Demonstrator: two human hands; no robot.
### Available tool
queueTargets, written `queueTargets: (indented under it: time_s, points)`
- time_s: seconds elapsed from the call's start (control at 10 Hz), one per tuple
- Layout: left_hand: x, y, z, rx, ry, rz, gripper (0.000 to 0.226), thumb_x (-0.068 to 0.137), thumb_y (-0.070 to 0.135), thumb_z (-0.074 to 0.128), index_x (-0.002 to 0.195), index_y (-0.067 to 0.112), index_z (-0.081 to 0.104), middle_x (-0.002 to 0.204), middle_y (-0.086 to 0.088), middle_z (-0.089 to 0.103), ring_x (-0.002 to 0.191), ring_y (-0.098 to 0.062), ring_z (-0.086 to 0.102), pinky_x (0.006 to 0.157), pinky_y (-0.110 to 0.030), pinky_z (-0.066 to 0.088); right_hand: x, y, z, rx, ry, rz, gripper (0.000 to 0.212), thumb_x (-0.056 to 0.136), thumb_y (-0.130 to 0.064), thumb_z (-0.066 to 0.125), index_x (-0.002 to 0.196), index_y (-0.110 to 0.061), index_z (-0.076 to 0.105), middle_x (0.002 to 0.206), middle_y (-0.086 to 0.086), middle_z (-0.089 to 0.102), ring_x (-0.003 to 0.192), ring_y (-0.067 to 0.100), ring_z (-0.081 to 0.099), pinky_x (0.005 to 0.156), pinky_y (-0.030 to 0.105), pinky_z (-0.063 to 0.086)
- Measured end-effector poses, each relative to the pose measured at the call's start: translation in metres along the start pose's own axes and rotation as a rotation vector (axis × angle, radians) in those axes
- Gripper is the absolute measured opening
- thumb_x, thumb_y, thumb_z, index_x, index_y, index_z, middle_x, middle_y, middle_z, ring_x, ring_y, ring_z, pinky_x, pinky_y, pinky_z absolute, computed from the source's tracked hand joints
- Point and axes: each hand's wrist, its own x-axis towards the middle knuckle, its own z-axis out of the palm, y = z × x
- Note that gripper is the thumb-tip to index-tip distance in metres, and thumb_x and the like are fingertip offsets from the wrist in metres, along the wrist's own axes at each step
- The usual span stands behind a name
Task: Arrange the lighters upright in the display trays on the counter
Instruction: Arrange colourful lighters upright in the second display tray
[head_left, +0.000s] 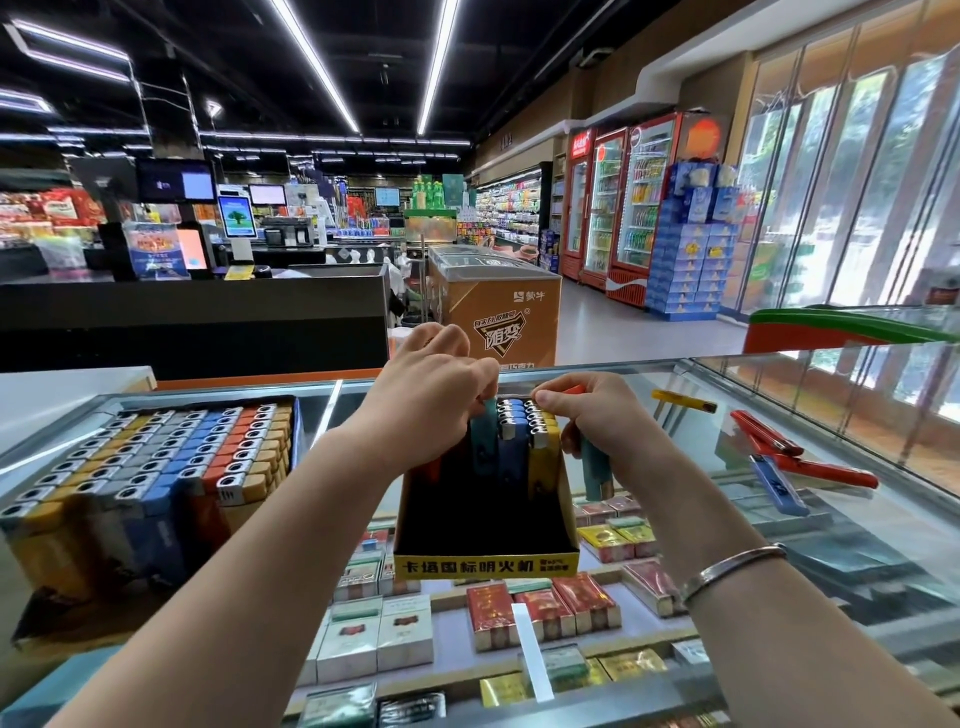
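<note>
We stand at a glass worktop (857, 540) in a shop. In the middle sits a black display tray (485, 558) with a yellow front strip. At its far end some lighters (511, 441) stand upright in rows, blue and yellow ones; the near part of the tray holds nothing.

Our left hand (431, 389) is over the far left of the tray, fingers curled, and it pinches the top of a teal lighter (483, 441) that stands upright among the others. Our right hand (592, 415) is at the far right corner. It grips several lighters at once: an orange lighter (574, 389) shows above the fingers and a light blue lighter (597, 470) hangs below the palm, just outside the tray wall. A silver bracelet (732, 569) is on the right wrist.

To the left stands a full display tray (150, 467), packed with upright lighters in yellow, grey, blue and orange rows. To the right, loose lighters (779, 457) lie flat on the glass, red, blue and yellow. Under the glass we see cigarette packs (540, 608).
</note>
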Motion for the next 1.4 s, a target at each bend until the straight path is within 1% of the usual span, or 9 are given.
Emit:
queueTargets:
  time_s: [0.1, 0.3, 0.5, 0.7, 0.9, 1.1, 1.2, 1.3, 1.4]
  points:
    - [-0.003, -0.005, 0.000, -0.015, -0.059, -0.059, 0.015, 0.085, 0.031, 0.063, 0.099, 0.026, 0.058, 0.092, 0.006, 0.057, 0.109, -0.017, 0.040, 0.100, -0.037, 0.027, 0.001, 0.001, 0.000, -0.007, 0.003, -0.008, 0.009, 0.088, -0.019, 0.064, 0.081, -0.016, 0.069, 0.081, 0.007, 0.067, 0.041, 0.007, 0.053, 0.043, 0.020, 0.044]
    - [-0.006, 0.011, 0.007, -0.067, 0.037, -0.018, 0.016, 0.082, 0.026, 0.068, 0.097, 0.025, 0.064, 0.095, 0.005, 0.065, 0.110, -0.019, 0.045, 0.100, -0.038, 0.023, 0.003, 0.002, -0.001, -0.027, 0.011, -0.019, 0.008, 0.087, -0.021, 0.064, 0.082, -0.017, 0.069, 0.082, 0.007, 0.066, 0.040, 0.006, 0.054, 0.042, 0.019, 0.044]
    - [-0.013, 0.007, 0.011, -0.114, 0.145, -0.121, 0.014, 0.078, 0.028, 0.071, 0.091, 0.022, 0.070, 0.102, 0.008, 0.066, 0.107, -0.020, 0.045, 0.093, -0.035, 0.026, 0.002, 0.003, -0.001, -0.028, 0.014, -0.031, 0.008, 0.087, -0.020, 0.065, 0.081, -0.018, 0.069, 0.082, 0.008, 0.067, 0.039, 0.007, 0.054, 0.042, 0.020, 0.044]
    - [-0.023, -0.004, 0.012, -0.357, 0.190, -0.296, 0.010, 0.076, 0.020, 0.074, 0.085, 0.020, 0.071, 0.087, 0.009, 0.067, 0.095, -0.016, 0.051, 0.085, -0.034, 0.039, 0.002, 0.002, -0.001, -0.022, 0.011, -0.021, 0.007, 0.087, -0.020, 0.064, 0.083, -0.018, 0.069, 0.083, 0.009, 0.067, 0.039, 0.007, 0.054, 0.043, 0.019, 0.044]
    - [-0.021, 0.005, 0.016, -0.467, 0.197, -0.289, 0.011, 0.077, 0.016, 0.073, 0.086, 0.021, 0.071, 0.083, 0.019, 0.054, 0.085, -0.006, 0.050, 0.077, -0.026, 0.041, 0.002, 0.002, 0.000, -0.042, 0.005, -0.006, 0.006, 0.088, -0.022, 0.064, 0.084, -0.019, 0.068, 0.085, 0.008, 0.067, 0.040, 0.005, 0.054, 0.043, 0.020, 0.044]
    - [-0.021, 0.004, 0.018, -0.360, 0.177, -0.234, 0.008, 0.073, 0.017, 0.077, 0.079, 0.018, 0.072, 0.085, 0.005, 0.068, 0.093, -0.015, 0.055, 0.080, -0.032, 0.044, 0.002, 0.002, 0.000, -0.042, 0.012, -0.005, 0.006, 0.087, -0.021, 0.065, 0.084, -0.019, 0.069, 0.084, 0.008, 0.067, 0.040, 0.005, 0.054, 0.043, 0.019, 0.044]
    - [-0.021, 0.002, 0.019, -0.303, 0.156, -0.200, 0.007, 0.075, 0.019, 0.076, 0.081, 0.019, 0.072, 0.093, 0.008, 0.066, 0.100, -0.016, 0.049, 0.083, -0.034, 0.041, 0.002, 0.002, 0.000, -0.040, 0.019, 0.000, 0.006, 0.087, -0.021, 0.065, 0.083, -0.018, 0.068, 0.084, 0.008, 0.067, 0.040, 0.005, 0.054, 0.043, 0.019, 0.044]
    - [-0.024, -0.003, 0.020, -0.382, 0.073, -0.240, 0.012, 0.080, 0.022, 0.071, 0.091, 0.023, 0.070, 0.102, 0.014, 0.058, 0.105, -0.010, 0.041, 0.089, -0.030, 0.036, 0.000, 0.000, 0.000, -0.029, 0.016, -0.001, 0.006, 0.087, -0.019, 0.065, 0.084, -0.016, 0.068, 0.083, 0.009, 0.066, 0.039, 0.007, 0.054, 0.042, 0.019, 0.044]
    - [-0.029, -0.006, 0.017, -0.526, 0.019, -0.295, 0.017, 0.083, 0.024, 0.067, 0.100, 0.030, 0.066, 0.102, 0.020, 0.053, 0.102, -0.003, 0.040, 0.085, -0.023, 0.033, -0.003, -0.004, -0.002, -0.034, 0.020, -0.005, 0.007, 0.089, -0.020, 0.062, 0.086, -0.015, 0.066, 0.084, 0.010, 0.066, 0.040, 0.007, 0.054, 0.043, 0.019, 0.044]
